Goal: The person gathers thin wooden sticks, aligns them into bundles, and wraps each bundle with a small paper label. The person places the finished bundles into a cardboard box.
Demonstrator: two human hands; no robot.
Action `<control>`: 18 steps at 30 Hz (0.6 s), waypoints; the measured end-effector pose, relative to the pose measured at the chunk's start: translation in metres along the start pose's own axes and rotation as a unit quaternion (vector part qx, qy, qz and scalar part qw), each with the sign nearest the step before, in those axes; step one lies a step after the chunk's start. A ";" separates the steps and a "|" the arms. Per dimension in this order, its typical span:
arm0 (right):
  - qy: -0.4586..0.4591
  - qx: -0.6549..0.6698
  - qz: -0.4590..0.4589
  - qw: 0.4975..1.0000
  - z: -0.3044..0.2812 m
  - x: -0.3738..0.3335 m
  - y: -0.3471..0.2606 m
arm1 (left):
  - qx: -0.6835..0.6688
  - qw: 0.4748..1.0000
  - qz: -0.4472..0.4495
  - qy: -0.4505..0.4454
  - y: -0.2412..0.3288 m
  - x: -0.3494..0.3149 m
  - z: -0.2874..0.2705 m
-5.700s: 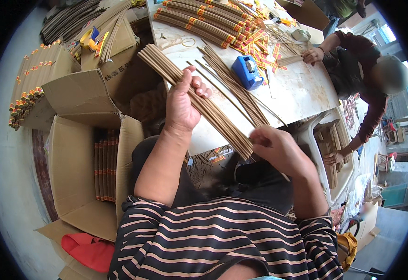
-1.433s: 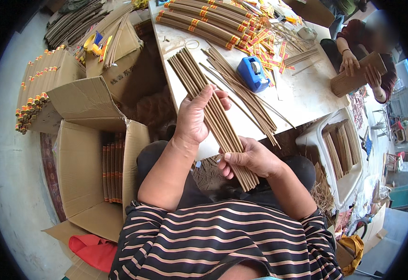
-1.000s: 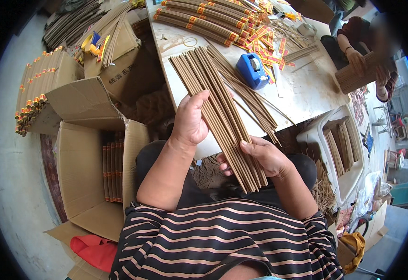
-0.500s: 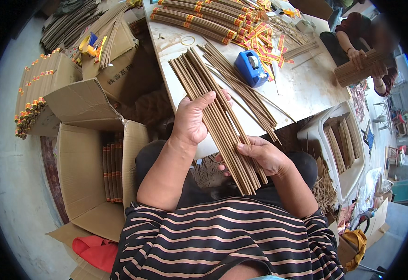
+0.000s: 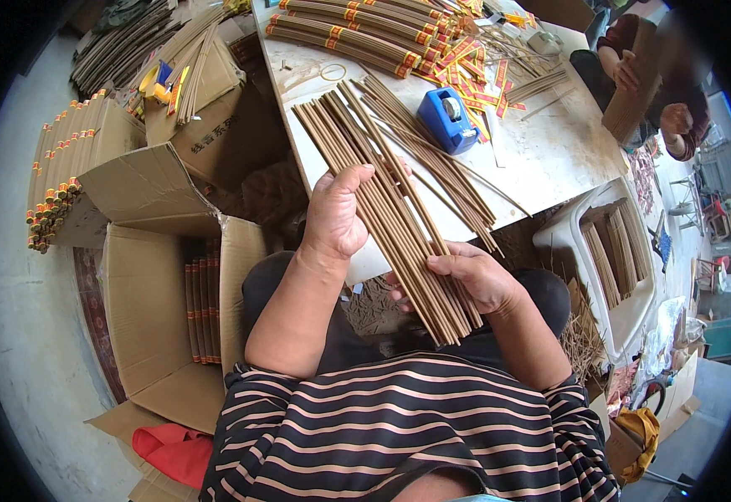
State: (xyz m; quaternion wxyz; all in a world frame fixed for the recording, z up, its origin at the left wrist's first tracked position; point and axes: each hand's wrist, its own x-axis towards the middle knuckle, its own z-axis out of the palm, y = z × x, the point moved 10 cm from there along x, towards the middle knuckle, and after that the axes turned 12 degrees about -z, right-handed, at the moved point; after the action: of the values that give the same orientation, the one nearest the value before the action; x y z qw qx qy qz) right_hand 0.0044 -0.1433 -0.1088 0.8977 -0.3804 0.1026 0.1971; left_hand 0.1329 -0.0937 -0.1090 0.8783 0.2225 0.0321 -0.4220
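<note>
A bundle of long brown incense sticks [image 5: 390, 222] lies slantwise across both my hands, over my lap and the table's near edge. My left hand [image 5: 338, 213] grips it at mid-length, thumb on top. Nearer me, my right hand [image 5: 476, 274] holds the lower part, its thumb pressed on the sticks and its fingers partly hidden underneath. The upper ends are fanned a little, with a gap between some sticks. Loose incense sticks [image 5: 445, 167] rest on the table just beyond, beside a blue tape dispenser [image 5: 449, 121].
Banded incense bundles [image 5: 344, 42] and red-yellow paper labels [image 5: 474, 71] cover the far part of the white table [image 5: 566, 151]. An open cardboard box [image 5: 160, 309] holds bundles at left. A white bin [image 5: 549, 243] with sticks stands right. Another person [image 5: 629, 79] handles a bundle at far right.
The upper ends of the sticks in my hands have spread slightly to the left. At far right, the other person has tilted their bundle more upright and moved one hand off it.
</note>
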 end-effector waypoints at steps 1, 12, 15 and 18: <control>-0.003 0.005 0.002 1.000 0.000 0.000 0.000 | -0.001 1.000 -0.001 -0.002 0.000 0.001 -0.001; 0.005 -0.012 0.010 1.000 0.000 -0.001 0.002 | 0.055 0.998 -0.008 -0.025 -0.001 -0.001 0.003; 0.008 -0.014 0.005 1.000 -0.001 -0.001 0.001 | 0.044 0.999 0.001 -0.019 0.002 -0.003 0.004; 0.021 -0.044 -0.016 0.999 -0.009 0.001 -0.001 | 0.007 0.998 0.049 0.041 0.009 -0.007 0.000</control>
State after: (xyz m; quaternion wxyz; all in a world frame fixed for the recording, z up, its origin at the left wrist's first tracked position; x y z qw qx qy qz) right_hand 0.0049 -0.1499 -0.1143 0.8808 -0.4252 0.1068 0.1785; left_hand 0.1353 -0.0838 -0.1044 0.8943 0.2467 0.0538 -0.3694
